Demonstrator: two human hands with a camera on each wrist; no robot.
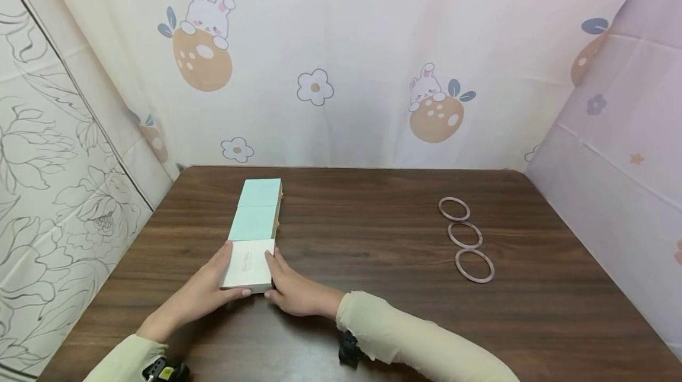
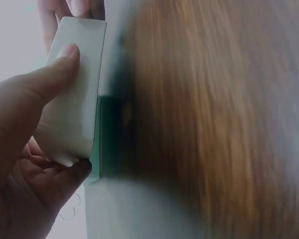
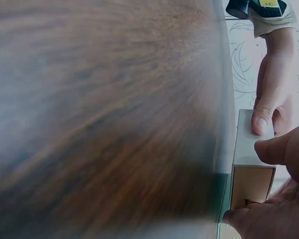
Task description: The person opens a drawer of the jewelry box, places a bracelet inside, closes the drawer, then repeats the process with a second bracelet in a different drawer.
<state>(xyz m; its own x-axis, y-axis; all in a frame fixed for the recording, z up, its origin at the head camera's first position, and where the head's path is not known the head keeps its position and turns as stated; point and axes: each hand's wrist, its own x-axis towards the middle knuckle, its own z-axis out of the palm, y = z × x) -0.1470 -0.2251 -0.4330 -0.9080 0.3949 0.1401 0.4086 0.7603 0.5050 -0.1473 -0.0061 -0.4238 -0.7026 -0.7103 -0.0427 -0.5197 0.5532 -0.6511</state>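
Observation:
A white box (image 1: 247,266) with faint printing on top lies at the near end of a row, up against a mint-green box (image 1: 253,223). Another mint-green box (image 1: 261,192) continues the row behind. My left hand (image 1: 199,298) grips the white box at its left side, thumb on the near face (image 2: 74,104). From the opposite side my right hand (image 1: 298,293) holds the same box, fingers on its right edge and thumb at the near corner. In the right wrist view its tan end (image 3: 251,183) shows between thumb and fingers.
On the right of the brown wooden table (image 1: 362,240) lie a far ring (image 1: 440,208), a middle ring (image 1: 450,234) and a near ring (image 1: 457,263) in a line. A printed curtain (image 1: 362,121) hangs behind the table's back edge. A floral panel (image 1: 58,192) stands at the left.

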